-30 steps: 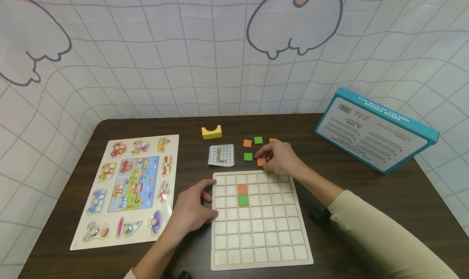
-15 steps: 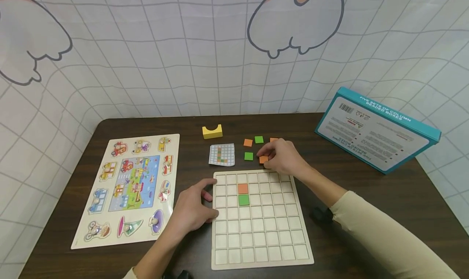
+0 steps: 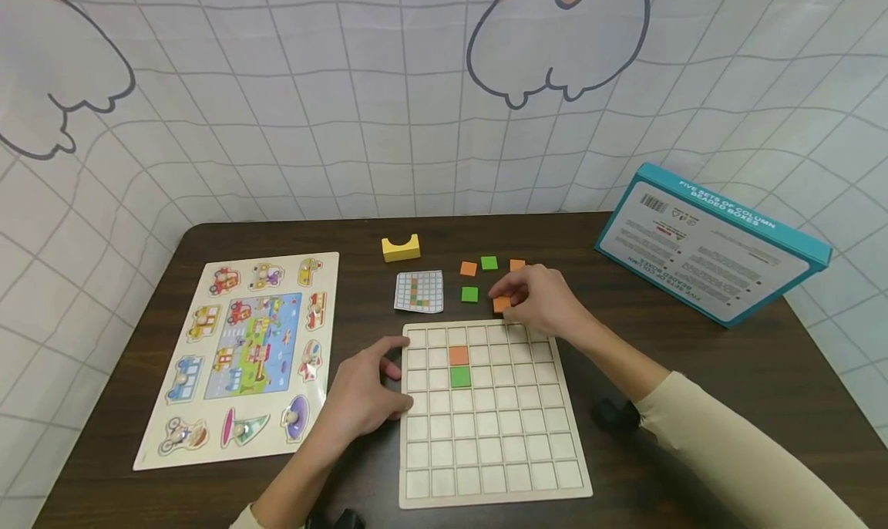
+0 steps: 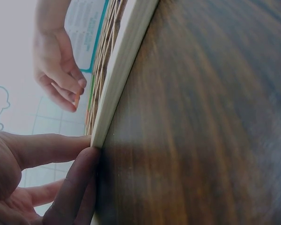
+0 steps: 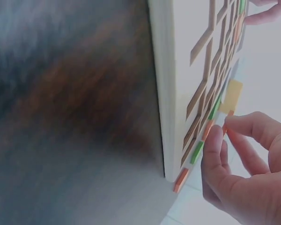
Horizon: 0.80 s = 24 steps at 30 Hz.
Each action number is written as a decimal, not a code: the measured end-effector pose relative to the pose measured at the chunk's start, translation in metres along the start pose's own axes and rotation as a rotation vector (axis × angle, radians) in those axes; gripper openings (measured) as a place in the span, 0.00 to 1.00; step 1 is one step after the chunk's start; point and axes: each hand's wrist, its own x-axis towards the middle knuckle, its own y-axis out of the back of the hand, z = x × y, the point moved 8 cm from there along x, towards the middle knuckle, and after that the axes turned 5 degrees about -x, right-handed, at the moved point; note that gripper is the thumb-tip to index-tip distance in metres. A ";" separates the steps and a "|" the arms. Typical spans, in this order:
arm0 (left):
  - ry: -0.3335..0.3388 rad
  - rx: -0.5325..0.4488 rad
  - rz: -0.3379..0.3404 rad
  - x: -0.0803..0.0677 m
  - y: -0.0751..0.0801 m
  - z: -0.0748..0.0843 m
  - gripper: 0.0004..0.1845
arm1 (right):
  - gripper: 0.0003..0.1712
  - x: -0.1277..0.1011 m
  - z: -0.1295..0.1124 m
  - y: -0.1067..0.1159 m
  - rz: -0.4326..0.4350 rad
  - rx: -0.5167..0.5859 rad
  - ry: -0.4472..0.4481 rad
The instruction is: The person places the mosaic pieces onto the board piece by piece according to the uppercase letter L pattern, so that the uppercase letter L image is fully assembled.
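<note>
In the head view my right hand (image 3: pixel 544 301) pinches an orange square tile (image 3: pixel 502 304) between thumb and fingertips, just past the far edge of a pale wooden grid board (image 3: pixel 486 467). The right wrist view also shows the pinched tile (image 5: pixel 227 123) between the fingertips. My left hand (image 3: pixel 364 390) rests its thumb and finger, spread apart, against the board's left edge. Its fingertips touch the board's side (image 4: pixel 116 84) in the left wrist view. Two tiles sit in the grid: an orange tile (image 3: pixel 459 355) directly above a green tile (image 3: pixel 460 377).
Behind the board lie loose green (image 3: pixel 469 294) and orange tiles (image 3: pixel 468 269), beside a small pattern card (image 3: pixel 419 291). A yellow arch block (image 3: pixel 401 249) stands behind the card. A vehicle peg puzzle (image 3: pixel 239 359) lies left; a teal-edged box (image 3: pixel 708 251) leans at the back right.
My right hand has shifted slightly to the right with the orange tile. My left hand has stayed at the board's edge.
</note>
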 end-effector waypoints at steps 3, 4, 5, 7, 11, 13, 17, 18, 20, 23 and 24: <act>0.002 0.001 0.000 0.000 0.000 0.000 0.41 | 0.16 -0.004 -0.002 0.000 0.005 0.009 -0.006; 0.003 0.001 -0.001 0.000 0.000 0.000 0.41 | 0.16 -0.006 -0.002 0.000 0.005 0.012 -0.006; 0.003 0.002 -0.001 0.000 0.000 0.000 0.41 | 0.16 -0.007 -0.004 0.000 0.005 0.015 -0.003; 0.003 0.007 -0.001 0.000 0.000 0.000 0.41 | 0.16 -0.010 -0.006 -0.001 0.005 0.017 0.004; 0.000 0.019 0.000 0.000 0.000 0.000 0.41 | 0.16 -0.015 -0.009 -0.004 0.010 0.022 0.018; 0.000 0.023 0.001 0.000 0.000 -0.001 0.42 | 0.16 -0.018 -0.011 -0.005 0.010 0.030 0.022; -0.001 0.026 0.002 0.000 0.000 -0.001 0.42 | 0.15 -0.023 -0.016 -0.010 0.007 0.049 0.038; 0.000 0.022 0.000 0.001 -0.001 -0.001 0.42 | 0.15 -0.024 -0.017 -0.011 0.006 0.050 0.045; 0.000 0.020 -0.002 0.000 -0.001 -0.001 0.42 | 0.15 -0.027 -0.021 -0.013 0.007 0.051 0.056; 0.003 0.017 -0.002 0.001 -0.001 -0.001 0.42 | 0.15 -0.031 -0.025 -0.018 -0.001 0.051 0.058; 0.003 0.015 -0.001 0.001 -0.001 -0.001 0.42 | 0.15 -0.032 -0.027 -0.020 -0.004 0.049 0.058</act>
